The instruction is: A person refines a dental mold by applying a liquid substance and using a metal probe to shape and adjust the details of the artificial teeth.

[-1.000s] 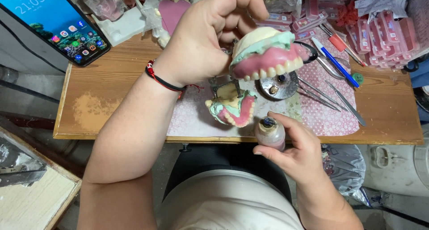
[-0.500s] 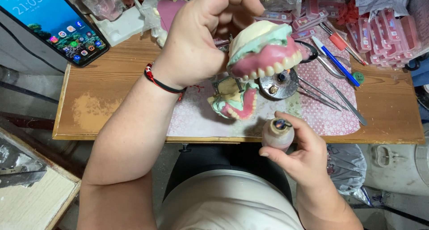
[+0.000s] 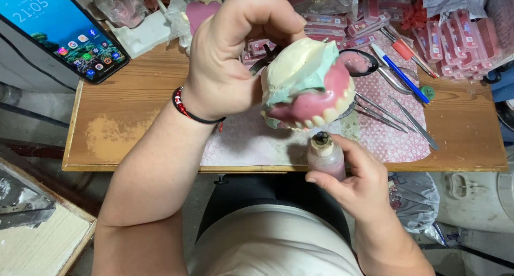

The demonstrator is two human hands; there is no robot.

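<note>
While the left hand (image 3: 230,67) holds a denture model (image 3: 308,86) above the wooden counter (image 3: 123,120), fingers clenched around its pale plaster base, the right hand (image 3: 356,177) grips a small pink bottle (image 3: 325,157) just beneath the teeth. The model looks rigid, weighty and breakable, best held by its base

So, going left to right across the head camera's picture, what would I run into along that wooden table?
Smartphone → left hand → denture model held in that hand → small bottle in the right hand → metal picks → blue pen → pink packets.
</note>
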